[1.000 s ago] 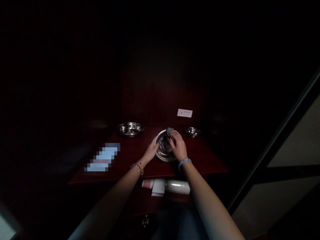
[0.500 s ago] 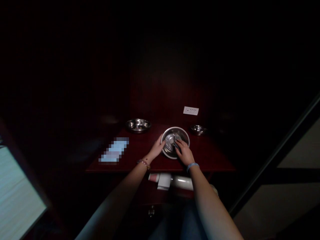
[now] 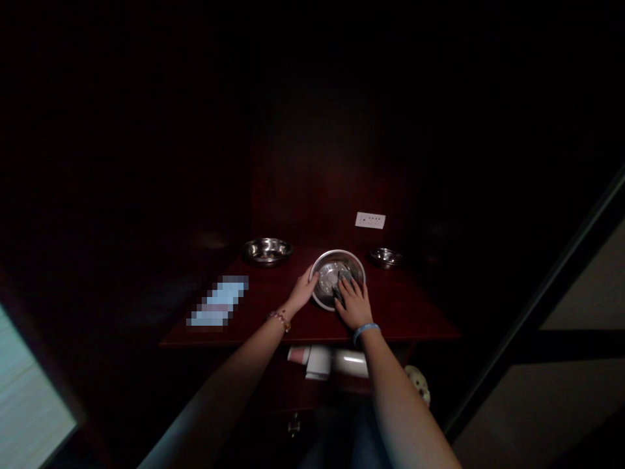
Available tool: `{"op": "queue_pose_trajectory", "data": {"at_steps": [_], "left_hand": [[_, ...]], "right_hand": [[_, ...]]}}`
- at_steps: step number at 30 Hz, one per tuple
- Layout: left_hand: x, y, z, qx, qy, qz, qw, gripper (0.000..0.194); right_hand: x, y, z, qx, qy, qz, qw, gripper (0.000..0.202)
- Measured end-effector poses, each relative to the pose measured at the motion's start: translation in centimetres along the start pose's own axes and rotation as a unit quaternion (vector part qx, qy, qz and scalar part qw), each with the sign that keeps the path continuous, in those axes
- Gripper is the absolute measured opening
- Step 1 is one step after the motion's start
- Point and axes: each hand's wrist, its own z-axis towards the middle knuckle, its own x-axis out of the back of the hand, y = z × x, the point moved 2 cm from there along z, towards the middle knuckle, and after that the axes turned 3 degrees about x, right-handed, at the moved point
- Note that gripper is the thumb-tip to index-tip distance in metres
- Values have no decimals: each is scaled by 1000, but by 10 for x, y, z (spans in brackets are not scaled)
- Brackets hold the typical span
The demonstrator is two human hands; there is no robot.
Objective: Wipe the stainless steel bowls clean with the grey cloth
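Observation:
A round stainless steel bowl (image 3: 333,258) is tilted toward me over the dark red shelf (image 3: 273,306). On its left rim, my left hand (image 3: 301,290) is closed, the thumb over the edge and the other fingers mostly hidden behind the wall. My right hand (image 3: 354,305) reaches into the bowl from the lower right. Its fingers are somewhat spread and press a dark grey cloth-like piece (image 3: 344,276) against the inside; the exact kind of cloth is hard to make out.
Behind to the left sits a wider steel bowl (image 3: 267,259), and a smaller steel bowl (image 3: 385,263) is at the back right. A pixelated rectangle (image 3: 219,303) lies on the left. Below are a stack of paper cups (image 3: 299,354), a white box (image 3: 318,362) and a power socket (image 3: 370,220) on the back wall.
My right hand has shifted with the dark cloth toward the lower right of the bowl's inside, its fingers now more spread. My left hand keeps its hold; the view has tipped slightly.

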Motion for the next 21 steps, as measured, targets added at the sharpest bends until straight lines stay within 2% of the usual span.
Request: {"op": "queue_pose_trajectory", "data": {"at_steps": [5,7,11,17,21], "left_hand": [[-10,1,11,11,5,-68,998,48],[-14,-3,9,19,-8,-77,997,50],[-17,-17,0,43,-56,-37,997,69],[-15,-23,-4,-2,-81,-14,997,60],[-16,-28,-1,34,-55,-26,998,56]], "right_hand": [[-8,-5,2,-31,-49,15,998,58],[-11,-7,3,-47,-73,22,996,60],[-14,-10,5,-69,-107,46,991,63],[-12,-11,6,-82,-128,82,985,67],[-10,-18,6,-58,-134,118,982,70]]}}
